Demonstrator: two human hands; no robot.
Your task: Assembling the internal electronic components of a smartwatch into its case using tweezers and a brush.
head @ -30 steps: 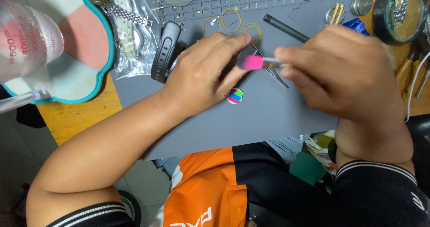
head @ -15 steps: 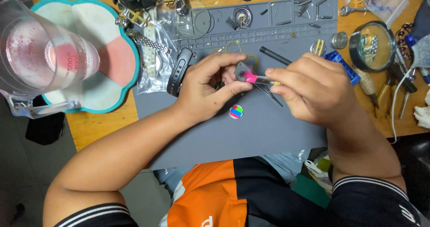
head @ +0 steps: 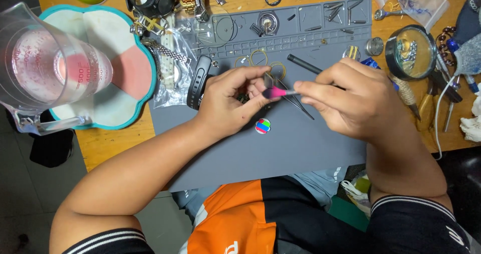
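Note:
My left hand [head: 231, 99] pinches a small dark watch part over the grey work mat [head: 300, 143]; the part is mostly hidden by my fingers. My right hand [head: 353, 101] grips a thin tool with a pink tip [head: 274, 92], the tip touching the part at my left fingertips. Black tweezers [head: 296, 103] lie on the mat just below the tool. A small round multicoloured disc [head: 262, 126] sits on the mat under my hands.
A clear measuring jug [head: 47, 68] stands on a teal-rimmed tray [head: 125, 78] at left. A black watch band [head: 199, 81], plastic bags, thin rings [head: 259, 58], a magnifier [head: 413, 51], pliers and small parts crowd the mat's top and the wooden table at right.
The view has shifted, so hands and mat sit lower in frame. My hands stay together, the pink tip still against the part in my left fingers.

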